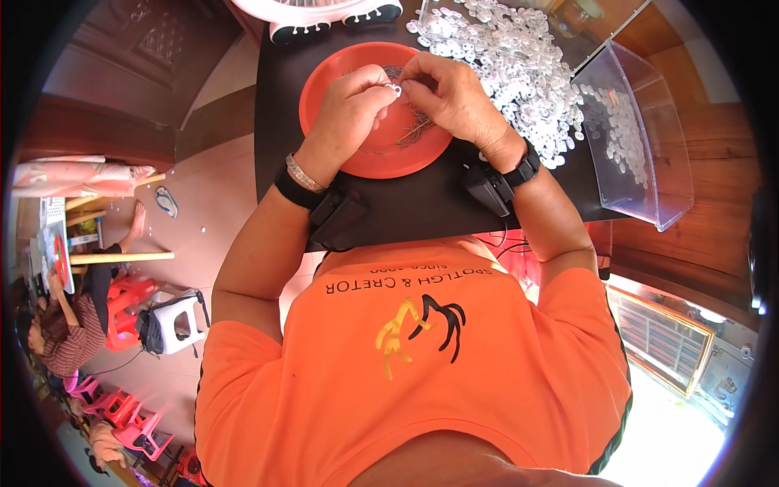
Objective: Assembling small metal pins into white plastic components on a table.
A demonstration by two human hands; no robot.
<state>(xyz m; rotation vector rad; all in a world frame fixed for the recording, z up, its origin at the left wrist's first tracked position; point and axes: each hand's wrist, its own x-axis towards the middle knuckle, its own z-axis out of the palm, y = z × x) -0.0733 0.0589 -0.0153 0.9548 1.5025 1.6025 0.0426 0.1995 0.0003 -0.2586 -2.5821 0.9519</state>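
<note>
Both my hands meet over a red plastic bowl (369, 156) on the dark tabletop. My left hand (350, 109) is closed, pinching a small white plastic piece (395, 89) between thumb and forefinger. Opposite it, my right hand (454, 96) is closed too, its thumb and fingertip pressed together close to that piece; what it pinches is too small to make out. Thin dark metal pieces (416, 130) lie in the bowl, partly hidden under my hands. Beside my right hand spreads a big heap of small white oval plastic pieces (523, 69).
A clear plastic bin (673, 174) with more white pieces stands at the right edge of the dark table (389, 213). A white object with black feet (337, 20) sits at the far edge. At left, another person (77, 333) sits near red and white stools (180, 325).
</note>
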